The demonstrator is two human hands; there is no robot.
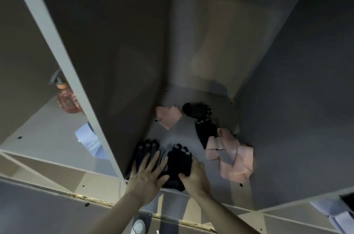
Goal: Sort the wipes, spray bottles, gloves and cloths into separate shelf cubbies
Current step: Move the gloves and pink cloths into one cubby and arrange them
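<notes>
Gripping a black glove [180, 164] at its cuff end, the right hand [195, 175] has its fingers [183, 176] clamped on the fabric; the glove's length points away into the cubby [191, 95]. The left hand [147, 174] lies flat, fingers spread, on a second black glove [146, 147] just beside. Both forearms reach in from below. Pink cloths [233, 157] lie further right.

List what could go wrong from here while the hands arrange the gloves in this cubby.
1. Pink cloths and share the cubby with the black gloves, so the sort may end up mixed.
2. The right hand holds a black glove at the front edge; it might slip off the shelf.
3. The left hand presses flat on another glove, which could bunch up or slide.
</notes>
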